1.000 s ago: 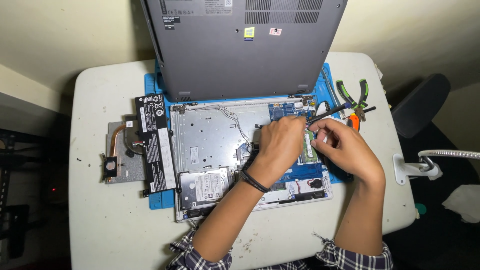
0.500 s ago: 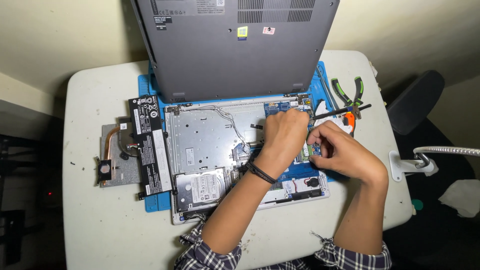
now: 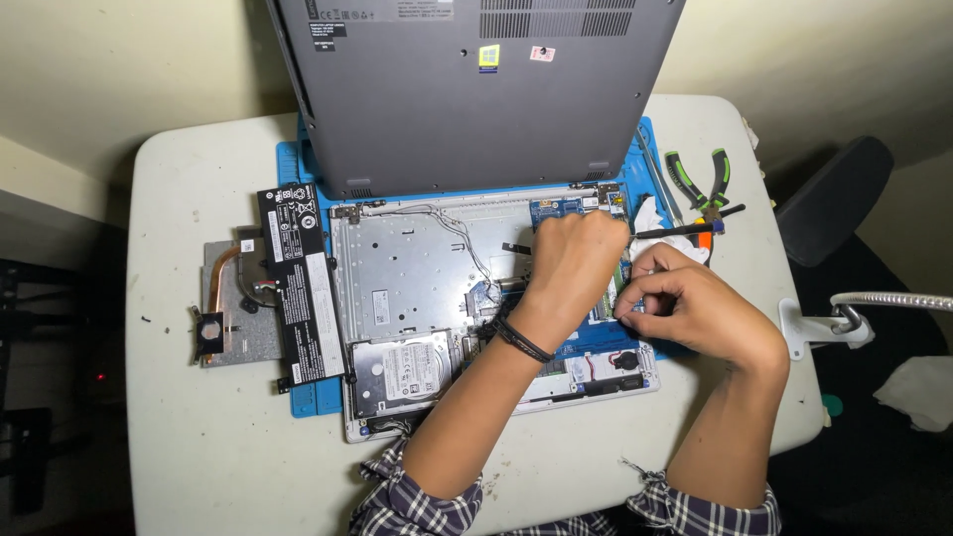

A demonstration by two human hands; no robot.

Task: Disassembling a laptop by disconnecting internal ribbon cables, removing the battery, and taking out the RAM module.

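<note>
I have both hands down in the right half of the opened laptop base (image 3: 427,288), working at a small board seated near its right edge. My left hand (image 3: 571,263) is curled into a loose fist with the knuckles up, pressing on the area just under the blue circuit board (image 3: 561,208); what its fingertips grip is hidden, so I cannot tell. My right hand (image 3: 685,303) is bunched, thumb and forefinger pinched together at the small green module (image 3: 608,303) that shows between the two hands. I judge this to be the step of seating or freeing that module; the next move would call for a steady, even pull or push along its slot, with the left hand bracing the chassis.

The laptop's grey lid (image 3: 476,89) stands tilted up at the far side, carrying a small yellow square sticker (image 3: 488,56) and a pale rectangular one (image 3: 542,54) beside it. The long black battery (image 3: 301,283) lies to the left of the base on the blue mat (image 3: 308,397), with white rectangular labels along it. The hard drive (image 3: 402,372) sits at the lower left corner of the base under a white label. A copper-piped heatsink (image 3: 233,298) rests on the worktop (image 3: 199,447) further left, and green-handled pliers (image 3: 700,179) lie at the far right
</note>
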